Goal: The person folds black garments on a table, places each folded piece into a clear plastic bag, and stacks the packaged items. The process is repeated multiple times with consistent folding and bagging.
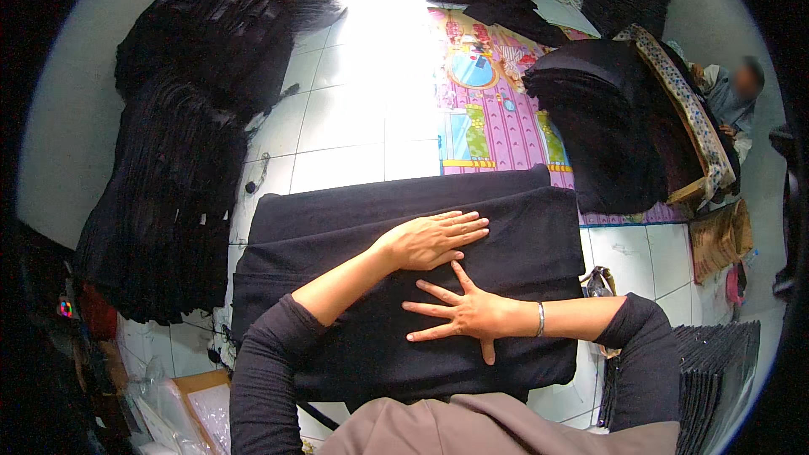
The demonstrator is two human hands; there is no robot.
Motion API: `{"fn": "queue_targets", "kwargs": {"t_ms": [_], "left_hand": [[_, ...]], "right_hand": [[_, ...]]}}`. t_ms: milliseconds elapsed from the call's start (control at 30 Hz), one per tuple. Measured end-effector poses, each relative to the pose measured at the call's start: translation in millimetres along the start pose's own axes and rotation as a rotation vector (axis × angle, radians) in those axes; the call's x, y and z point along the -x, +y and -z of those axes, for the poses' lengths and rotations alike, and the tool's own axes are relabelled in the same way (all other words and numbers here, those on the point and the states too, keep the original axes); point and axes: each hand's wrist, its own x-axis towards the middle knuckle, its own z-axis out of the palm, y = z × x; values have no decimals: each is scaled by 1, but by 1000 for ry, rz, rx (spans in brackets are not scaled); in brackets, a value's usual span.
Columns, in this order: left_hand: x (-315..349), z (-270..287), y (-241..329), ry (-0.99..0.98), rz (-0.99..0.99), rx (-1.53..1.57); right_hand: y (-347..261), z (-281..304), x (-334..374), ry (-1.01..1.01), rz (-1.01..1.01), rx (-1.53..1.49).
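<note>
Black cloth [354,320] lies spread in layers over a low surface right in front of me, with a fold running across its far part. My left hand [430,240] rests flat on the middle of it, fingers stretched to the right. Just nearer to me, my right hand [462,313] presses on the same cloth with its fingers spread wide, pointing left. The fingertips of the two hands almost meet. Neither hand grips anything. A silver bracelet [541,318] circles my right wrist.
Tall piles of black cloth [181,160] stand at the left. More black cloth [598,118] is heaped at the right, beside a wooden-edged board [687,118]. Behind that sits a person [731,97]. A colourful play mat [497,101] covers white floor tiles [341,118]. A black stack [716,379] stands near right.
</note>
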Motion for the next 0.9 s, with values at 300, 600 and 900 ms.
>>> {"fn": "queue_targets", "kwargs": {"t_ms": [300, 600, 900], "left_hand": [[112, 54, 103, 325, 472, 156], [293, 33, 163, 308, 1176, -315], [315, 24, 176, 367, 1099, -198]], "right_hand": [[7, -28, 98, 570, -592, 181], [20, -83, 169, 651, -977, 296], [-16, -71, 176, 664, -1034, 43]]}}
